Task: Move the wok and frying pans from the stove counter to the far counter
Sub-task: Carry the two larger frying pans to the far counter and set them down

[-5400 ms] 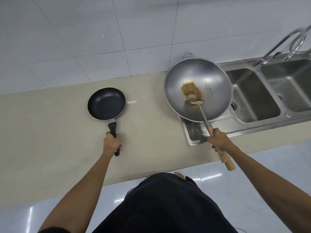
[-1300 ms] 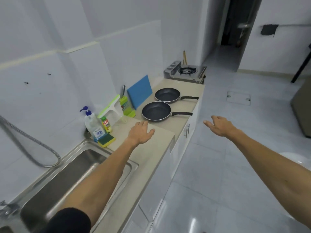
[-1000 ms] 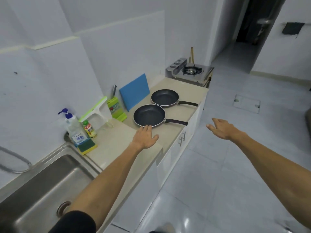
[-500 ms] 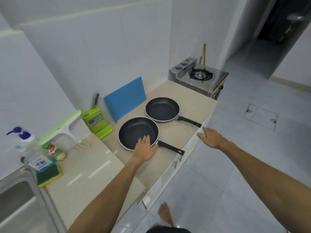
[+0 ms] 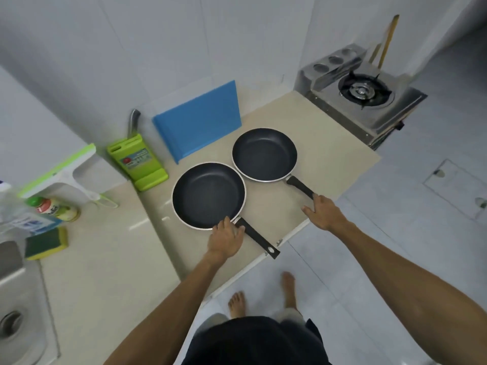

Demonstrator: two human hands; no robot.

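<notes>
Two black non-stick frying pans lie side by side on the beige counter (image 5: 329,159). On the near pan (image 5: 208,194), my left hand (image 5: 226,239) rests where the black handle joins the rim, fingers spread and not closed around it. The far pan (image 5: 264,154) points its handle toward the counter's front edge. My right hand (image 5: 322,213) lies over the end of that handle, fingers apart. No wok is in view.
A blue cutting board (image 5: 200,122) leans on the wall behind the pans, with a green knife block (image 5: 137,162) to its left. A gas stove (image 5: 363,93) stands at the counter's far end. Sponge (image 5: 46,243), bottles and a sink (image 5: 21,299) are at left. The tiled floor is to the right.
I have walked up to the counter. My left hand moved from the near pan's rim to its handle base, and my right hand moved from the counter edge onto the far pan's handle end.
</notes>
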